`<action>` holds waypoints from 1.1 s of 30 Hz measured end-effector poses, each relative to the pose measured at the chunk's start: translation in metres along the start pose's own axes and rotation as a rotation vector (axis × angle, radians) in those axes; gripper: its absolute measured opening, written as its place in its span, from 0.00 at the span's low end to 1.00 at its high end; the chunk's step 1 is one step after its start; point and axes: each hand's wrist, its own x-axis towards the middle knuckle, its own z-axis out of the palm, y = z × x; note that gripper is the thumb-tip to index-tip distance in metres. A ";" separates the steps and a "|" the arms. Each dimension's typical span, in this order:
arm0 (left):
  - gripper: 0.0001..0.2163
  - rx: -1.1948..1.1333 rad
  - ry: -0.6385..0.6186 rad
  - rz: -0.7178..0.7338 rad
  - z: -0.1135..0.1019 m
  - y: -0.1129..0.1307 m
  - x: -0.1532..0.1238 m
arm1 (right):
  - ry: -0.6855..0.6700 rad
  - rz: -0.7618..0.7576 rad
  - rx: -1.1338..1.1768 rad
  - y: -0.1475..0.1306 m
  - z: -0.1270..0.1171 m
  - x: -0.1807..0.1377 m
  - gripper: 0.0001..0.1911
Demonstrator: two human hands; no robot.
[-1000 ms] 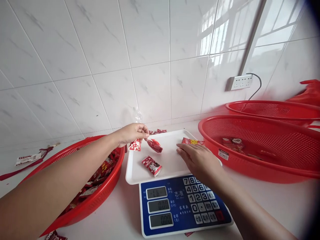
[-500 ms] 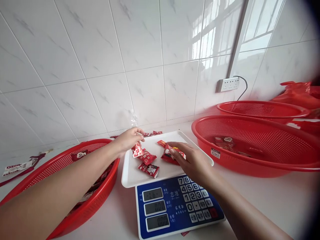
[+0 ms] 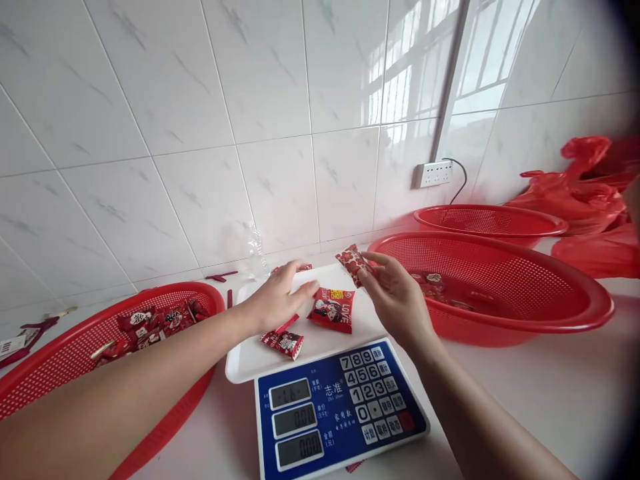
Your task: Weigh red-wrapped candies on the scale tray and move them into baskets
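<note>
My right hand [image 3: 397,297] pinches a small candy packet [image 3: 353,261] with a red and white pattern, raised above the right part of the white scale tray [image 3: 237,363]. Over the tray's left half is my left hand [image 3: 280,297], thumb and fingers apart, with nothing visible in it. Between the two hands a larger red packet [image 3: 333,312] marked LOVE lies flat on the tray. Nearer the front lies a dark red candy packet [image 3: 283,343], and another red packet is partly hidden under my left hand. The blue scale [image 3: 330,413] has a keypad and three displays.
A red basket [image 3: 200,288] at left holds many wrapped candies. At right stand a large red basket [image 3: 595,317] with some packets and another basket [image 3: 545,223] behind it. Red plastic bags [image 3: 575,200] lie beyond, and a socket strip [image 3: 434,174] is on the tiled wall.
The red and white packet that was in my left hand is now in my right, which has lifted off the LOVE packet. My left hand has opened. The view has turned slightly right.
</note>
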 end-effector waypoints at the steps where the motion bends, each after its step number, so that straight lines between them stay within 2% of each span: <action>1: 0.28 0.079 -0.055 -0.020 -0.003 -0.009 -0.006 | 0.002 0.019 -0.116 0.003 -0.003 0.003 0.19; 4: 0.42 0.211 -0.228 -0.101 -0.004 -0.033 -0.020 | -0.080 0.082 -0.384 0.010 -0.007 0.007 0.17; 7: 0.48 0.248 -0.284 -0.064 0.006 -0.044 -0.020 | -0.145 0.077 -0.440 0.011 -0.004 0.006 0.17; 12: 0.48 0.205 -0.229 0.074 0.027 -0.043 0.008 | -0.221 0.081 -0.443 0.010 0.003 0.001 0.16; 16: 0.39 0.192 -0.181 0.081 0.033 -0.042 0.029 | -0.228 0.051 -0.425 0.011 0.001 0.001 0.15; 21: 0.33 -0.001 -0.146 -0.038 0.011 -0.039 0.029 | -0.181 0.063 -0.392 0.008 -0.002 0.002 0.16; 26: 0.30 -0.005 -0.095 -0.147 -0.017 -0.037 0.013 | -0.284 0.029 -0.290 0.001 0.008 -0.008 0.16; 30: 0.31 0.026 -0.088 -0.182 -0.025 -0.039 0.001 | -0.344 -0.071 -0.456 -0.004 0.014 -0.016 0.19; 33: 0.34 0.105 -0.091 -0.150 -0.022 -0.042 -0.003 | -0.302 -0.133 -0.547 -0.003 0.013 -0.016 0.18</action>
